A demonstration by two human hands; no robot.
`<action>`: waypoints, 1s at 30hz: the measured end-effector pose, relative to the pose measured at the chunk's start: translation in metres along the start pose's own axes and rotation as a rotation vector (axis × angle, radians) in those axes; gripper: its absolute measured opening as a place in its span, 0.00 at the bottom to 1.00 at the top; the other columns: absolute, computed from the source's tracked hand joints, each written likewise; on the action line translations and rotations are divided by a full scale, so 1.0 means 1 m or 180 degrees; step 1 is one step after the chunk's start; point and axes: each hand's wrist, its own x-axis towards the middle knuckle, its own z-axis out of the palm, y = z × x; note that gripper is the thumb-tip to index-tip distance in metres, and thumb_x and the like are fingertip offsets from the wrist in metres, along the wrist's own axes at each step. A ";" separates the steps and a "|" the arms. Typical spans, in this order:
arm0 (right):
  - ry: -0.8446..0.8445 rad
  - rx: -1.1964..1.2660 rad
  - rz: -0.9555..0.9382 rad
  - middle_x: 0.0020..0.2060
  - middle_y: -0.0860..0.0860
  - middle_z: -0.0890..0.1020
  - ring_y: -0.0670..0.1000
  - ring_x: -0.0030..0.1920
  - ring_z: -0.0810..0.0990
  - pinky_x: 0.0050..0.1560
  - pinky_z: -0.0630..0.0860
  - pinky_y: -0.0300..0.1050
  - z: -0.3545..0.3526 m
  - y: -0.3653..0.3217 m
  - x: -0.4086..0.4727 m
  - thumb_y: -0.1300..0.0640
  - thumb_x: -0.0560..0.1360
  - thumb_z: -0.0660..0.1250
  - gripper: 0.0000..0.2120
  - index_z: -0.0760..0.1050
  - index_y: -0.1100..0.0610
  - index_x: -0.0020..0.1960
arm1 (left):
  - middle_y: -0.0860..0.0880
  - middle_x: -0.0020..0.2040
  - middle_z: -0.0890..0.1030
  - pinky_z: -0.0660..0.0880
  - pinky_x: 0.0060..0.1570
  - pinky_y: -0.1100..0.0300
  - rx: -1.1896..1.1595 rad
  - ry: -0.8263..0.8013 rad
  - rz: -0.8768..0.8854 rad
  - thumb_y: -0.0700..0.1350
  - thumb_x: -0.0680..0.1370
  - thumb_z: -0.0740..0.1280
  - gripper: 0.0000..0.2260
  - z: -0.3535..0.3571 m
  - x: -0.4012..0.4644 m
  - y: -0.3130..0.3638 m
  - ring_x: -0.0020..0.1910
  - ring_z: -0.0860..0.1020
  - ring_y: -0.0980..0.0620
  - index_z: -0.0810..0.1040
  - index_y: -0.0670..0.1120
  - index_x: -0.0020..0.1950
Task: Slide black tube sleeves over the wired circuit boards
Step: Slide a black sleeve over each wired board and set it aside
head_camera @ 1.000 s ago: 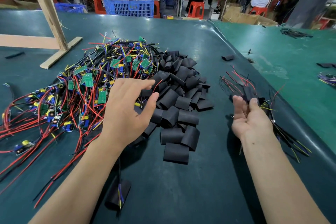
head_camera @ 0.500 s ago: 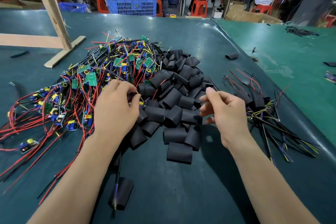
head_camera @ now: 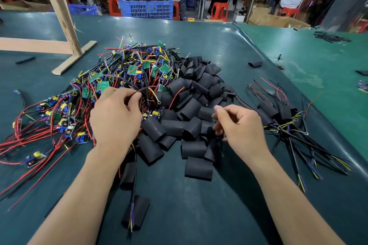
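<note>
Two forearms reach in from the near edge, and nearest you, between them, lies one black sleeve (head_camera: 136,212) with wires already running through it. Just past that, your right hand (head_camera: 240,127) hovers over the near edge of the pile of black tube sleeves (head_camera: 191,105), fingers curled with the thumb up; whether it has actually caught a sleeve underneath I cannot tell, since the fingertips are hidden. Level with it, your left hand (head_camera: 115,114) pinches a thin dark wire (head_camera: 147,89) between thumb and forefinger, right where the sleeve pile meets the tangle of wired circuit boards (head_camera: 119,77) spreading away to the left of that hand. To the right of your right hand sits the finished bundle of sleeved boards (head_camera: 278,113), leads trailing back toward you. Beyond everything, a wooden frame (head_camera: 59,16) stands on the green table mat (head_camera: 219,45).

The risk, as I judge it, is the tangle: pull that wire and neighbouring boards may come up with it (red leads loop over everything), dragging loose sleeves off the heap. A ring terminal could also snag the sleeve mouth while you slide it on.
</note>
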 end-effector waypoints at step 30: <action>-0.1026 0.2520 0.0374 0.47 0.57 0.84 0.53 0.34 0.82 0.27 0.74 0.40 0.001 -0.020 -0.005 0.49 0.70 0.73 0.18 0.78 0.58 0.54 | 0.47 0.45 0.83 0.68 0.40 0.48 -0.0741 0.0424 0.2699 0.36 0.77 0.70 0.07 0.008 -0.027 0.034 0.39 0.77 0.43 0.86 0.42 0.52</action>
